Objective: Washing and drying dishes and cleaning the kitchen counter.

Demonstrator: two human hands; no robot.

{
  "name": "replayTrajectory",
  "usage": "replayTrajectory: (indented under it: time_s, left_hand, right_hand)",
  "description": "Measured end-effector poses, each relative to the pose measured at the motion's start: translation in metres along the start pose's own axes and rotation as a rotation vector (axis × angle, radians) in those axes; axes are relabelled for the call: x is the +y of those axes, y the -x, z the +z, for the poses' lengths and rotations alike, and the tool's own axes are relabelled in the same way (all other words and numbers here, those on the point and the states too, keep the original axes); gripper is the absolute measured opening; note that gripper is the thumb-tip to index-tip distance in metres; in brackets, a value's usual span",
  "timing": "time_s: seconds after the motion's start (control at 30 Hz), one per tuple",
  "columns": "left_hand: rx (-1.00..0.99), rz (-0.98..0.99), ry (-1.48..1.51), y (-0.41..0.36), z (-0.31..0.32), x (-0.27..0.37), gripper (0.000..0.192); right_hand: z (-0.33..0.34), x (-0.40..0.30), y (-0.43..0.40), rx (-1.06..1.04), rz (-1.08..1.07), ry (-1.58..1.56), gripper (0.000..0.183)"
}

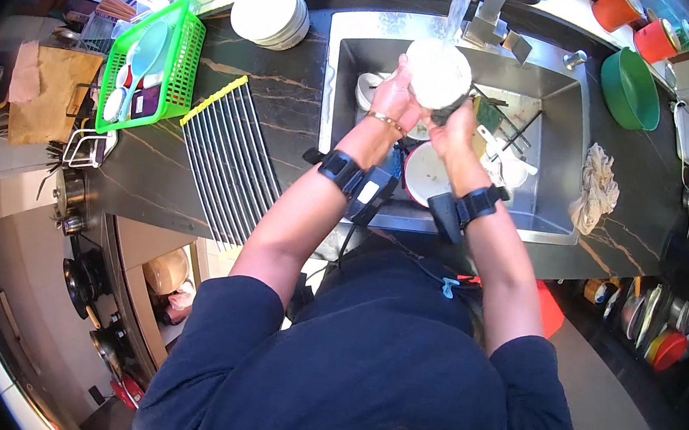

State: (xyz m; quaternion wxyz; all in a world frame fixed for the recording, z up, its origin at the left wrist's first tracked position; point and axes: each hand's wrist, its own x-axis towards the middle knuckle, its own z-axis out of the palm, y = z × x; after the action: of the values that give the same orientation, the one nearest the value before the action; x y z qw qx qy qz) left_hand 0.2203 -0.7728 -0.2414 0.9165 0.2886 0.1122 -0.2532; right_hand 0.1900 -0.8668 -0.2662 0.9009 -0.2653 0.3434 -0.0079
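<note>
A white round dish [438, 76] is tilted under the running tap water [458, 14] above the sink [554, 194]. My left hand [394, 96] grips its left side, the thumb along the rim. At its near right edge is my right hand [458, 126], whose fingers are partly hidden behind the dish. Below my wrists a white bowl with a red rim [429, 173] lies in the basin. A small white cup [367, 92] rests to its left. Chopsticks [523, 130], white spoons [501, 150] and a green scouring pad [489, 115] lie on the right.
The metal faucet [484, 24] stands behind the sink. Left are a roll-up drying rack [233, 158], a green basket [182, 69] and stacked white plates [271, 15]. A crumpled cloth [597, 189] and green basin [630, 88] sit right. Straps with dark devices [372, 196] circle both wrists.
</note>
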Motion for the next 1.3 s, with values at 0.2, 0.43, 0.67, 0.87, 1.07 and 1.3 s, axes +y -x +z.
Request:
replayTrajectory:
  time_s: [0.2,0.43,0.67,0.87,1.07,1.3]
  left_hand:
    - [0.077,0.485,-1.125,-0.002,-0.013,-0.010,0.029]
    - [-0.133,0.358,-1.993,0.027,0.003,-0.006,0.019]
    - [-0.836,0.760,-2.520,0.009,-0.019,0.035,0.064]
    - [-0.249,0.806,-2.594,0.005,-0.032,0.020,0.046]
    - [-0.299,0.682,-1.760,0.043,-0.031,-0.007,0.043]
    - [0.185,0.317,-1.549,0.010,-0.050,0.011,0.048]
  right_hand:
    - [0.017,0.019,0.011,-0.066,-0.157,0.042,0.032]
    - [-0.003,-0.032,0.003,-0.275,0.088,0.424,0.039]
    - [-0.009,-0.036,0.012,-0.244,-0.079,0.592,0.036]
    - [-0.007,-0.027,0.003,-0.131,-0.160,0.461,0.039]
    - [-0.027,-0.015,-0.008,-0.078,-0.005,0.210,0.037]
    - [-0.012,0.004,0.007,-0.100,0.104,0.285,0.039]
